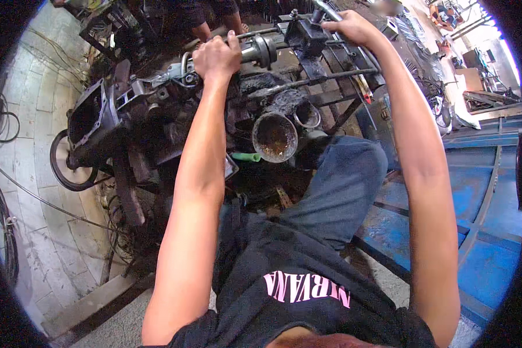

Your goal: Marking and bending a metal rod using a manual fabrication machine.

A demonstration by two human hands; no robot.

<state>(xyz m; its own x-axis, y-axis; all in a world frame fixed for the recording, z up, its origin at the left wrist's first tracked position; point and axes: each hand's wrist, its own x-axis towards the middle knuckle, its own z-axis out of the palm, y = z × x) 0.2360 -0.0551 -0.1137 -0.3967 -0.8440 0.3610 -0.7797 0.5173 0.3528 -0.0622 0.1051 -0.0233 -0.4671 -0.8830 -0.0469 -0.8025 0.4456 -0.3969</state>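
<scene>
**Both your hands reach to the far side of a greasy machine**

Your left hand (217,58) is curled with its thumb up over the dark machine (156,116), just left of a round metal cylinder (265,51); the fingers hide what lies beneath, so you cannot tell what that grip clasps. Your right hand (356,28) wraps a grey metal bar (325,7), its grip pinching the bar between thumb and fingers, beside a dark metal block (307,37) at the machine's far right.

The machine stretches in front of you, from a belt wheel (75,165) on the left to the block on the right. On its near side, between your forearms, sit a wide round can (275,137) with brownish contents and a smaller cup (307,116) just right of it. A green tube (246,156) pokes out left of the can.

Your bent knee (354,168) in jeans is near the can. Blue metal panels (475,197) lie to the right, pale floor tiles (46,191) to the left, and another person's legs (232,22) show beyond the machine.
</scene>
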